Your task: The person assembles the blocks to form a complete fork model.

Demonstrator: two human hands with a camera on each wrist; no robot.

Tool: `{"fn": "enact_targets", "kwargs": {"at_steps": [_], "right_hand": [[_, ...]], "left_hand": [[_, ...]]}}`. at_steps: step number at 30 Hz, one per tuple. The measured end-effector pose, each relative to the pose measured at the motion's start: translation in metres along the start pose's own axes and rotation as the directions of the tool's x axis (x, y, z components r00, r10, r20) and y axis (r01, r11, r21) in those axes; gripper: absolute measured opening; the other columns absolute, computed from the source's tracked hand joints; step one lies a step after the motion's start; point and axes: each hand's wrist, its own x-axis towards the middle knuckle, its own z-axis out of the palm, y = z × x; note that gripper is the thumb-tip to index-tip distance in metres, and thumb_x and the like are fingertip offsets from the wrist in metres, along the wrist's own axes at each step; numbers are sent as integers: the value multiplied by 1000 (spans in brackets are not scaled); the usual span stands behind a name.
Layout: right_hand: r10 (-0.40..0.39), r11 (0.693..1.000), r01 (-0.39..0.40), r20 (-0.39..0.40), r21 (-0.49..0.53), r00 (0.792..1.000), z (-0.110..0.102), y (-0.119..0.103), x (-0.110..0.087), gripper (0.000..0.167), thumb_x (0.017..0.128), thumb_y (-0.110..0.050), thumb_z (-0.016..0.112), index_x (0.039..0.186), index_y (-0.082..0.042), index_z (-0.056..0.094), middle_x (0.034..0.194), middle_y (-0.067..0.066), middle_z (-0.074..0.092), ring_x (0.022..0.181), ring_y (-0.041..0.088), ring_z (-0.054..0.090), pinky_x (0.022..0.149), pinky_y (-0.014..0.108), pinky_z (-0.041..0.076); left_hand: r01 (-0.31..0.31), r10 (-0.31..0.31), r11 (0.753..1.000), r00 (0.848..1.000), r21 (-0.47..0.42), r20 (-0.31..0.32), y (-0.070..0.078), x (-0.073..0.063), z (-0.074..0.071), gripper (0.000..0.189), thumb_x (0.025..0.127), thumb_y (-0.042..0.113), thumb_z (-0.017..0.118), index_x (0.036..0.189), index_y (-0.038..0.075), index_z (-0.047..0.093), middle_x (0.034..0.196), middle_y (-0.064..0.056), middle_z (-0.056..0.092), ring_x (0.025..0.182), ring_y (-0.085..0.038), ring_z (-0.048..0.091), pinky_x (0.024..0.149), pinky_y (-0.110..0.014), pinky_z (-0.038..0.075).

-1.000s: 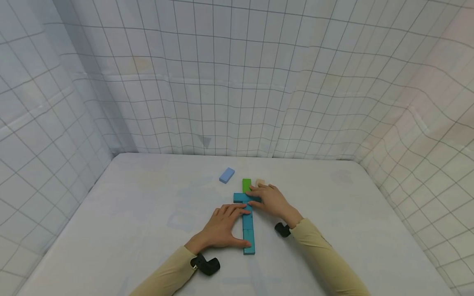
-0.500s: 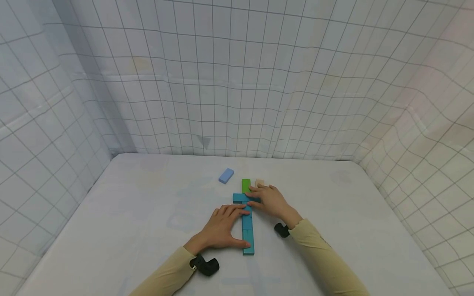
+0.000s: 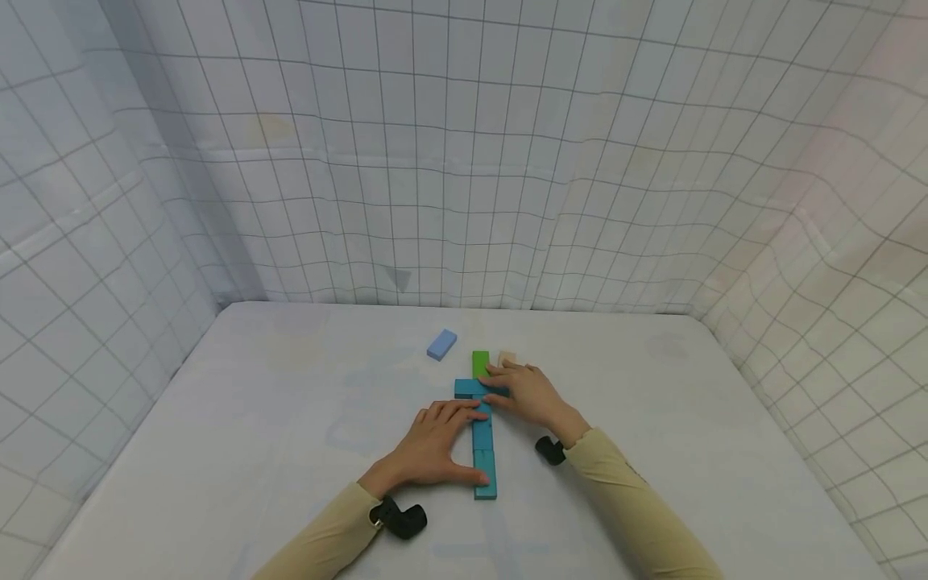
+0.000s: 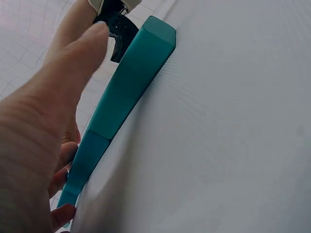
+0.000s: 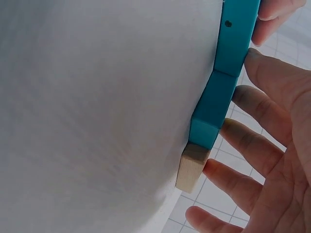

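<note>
Two teal-blue blocks, a nearer one (image 3: 486, 461) and one beyond it (image 3: 482, 436), lie end to end in a column. A blue block (image 3: 465, 387) lies across the column's far end. Beyond it a green block (image 3: 480, 362) points away, and a plain wooden block (image 3: 507, 357) sits to its right, partly covered by fingers. My left hand (image 3: 431, 447) spreads along the column, its thumb on the nearer block and its fingertips near the crosspiece. Extended fingers of my right hand (image 3: 532, 395) rest on the crosspiece and reach to the green and wooden blocks.
A light blue block (image 3: 441, 345) lies apart, tilted, at the far left of the arrangement. White cloth covers the table (image 3: 290, 451). Grid-patterned curtains (image 3: 435, 201) hang behind and on both sides. Black wrist cameras (image 3: 406, 521) sit close to the tabletop.
</note>
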Motion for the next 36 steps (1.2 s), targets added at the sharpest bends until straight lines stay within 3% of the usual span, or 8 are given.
{"fn": "enact_targets", "kwargs": {"at_steps": [10,17,20,24,27,29,31,36], "right_hand": [[-6,1000,6,-8,4,1000,1,1,0,44,89,-37,65,127,-14,63,136,7,51,129,32,40,95,59,34],[-4,1000,4,-16,23,1000,-1,0,-1,44,89,-37,66,126,-13,63,135,8,52,128,34,42,94,60,35],[-5,1000,6,-15,21,1000,-2,0,-1,44,89,-37,65,126,-13,63,134,8,52,128,34,42,93,59,37],[2,1000,-2,-8,14,1000,-2,0,0,44,90,-38,65,126,-14,63,135,7,52,129,33,41,93,57,37],[1,1000,-1,-12,27,1000,-2,0,1,43,89,-37,65,126,-14,63,134,8,52,129,34,41,94,55,38],[-6,999,7,-17,32,1000,-1,0,1,43,89,-37,65,125,-13,63,134,8,52,128,34,41,95,53,39],[-17,999,18,-26,36,1000,0,0,1,43,89,-37,66,125,-13,64,133,9,53,127,35,42,96,50,39],[-22,999,23,-38,22,999,1,2,1,43,88,-37,67,124,-13,64,132,8,54,126,34,44,96,47,40]], "left_hand": [[11,-10,990,1000,-139,2,-1,4,-5,56,90,59,52,135,26,50,143,1,37,128,-27,32,96,-49,28],[-19,-21,956,991,-293,-132,-7,13,-20,33,94,43,58,115,19,64,118,8,58,111,-16,51,91,-40,42],[-7,-68,960,963,-281,-259,-17,25,-28,20,94,32,61,103,17,69,102,9,63,95,-12,57,78,-35,47],[76,-185,960,895,-269,-405,-37,44,-39,14,94,20,62,97,9,71,94,-2,66,87,-18,60,73,-36,49],[163,-291,939,847,-304,-445,-53,54,-45,16,94,15,62,101,4,71,101,-11,66,93,-26,60,78,-41,47],[220,-357,917,826,-333,-437,-63,58,-47,19,94,14,61,105,2,70,107,-15,64,97,-29,58,82,-44,46],[259,-397,898,824,-355,-403,-71,62,-49,23,94,13,59,112,0,67,112,-18,62,99,-31,57,85,-44,44],[297,-409,881,868,-368,-281,-83,73,-53,41,97,18,53,132,-3,50,119,-23,58,106,-36,54,90,-48,41]]}}
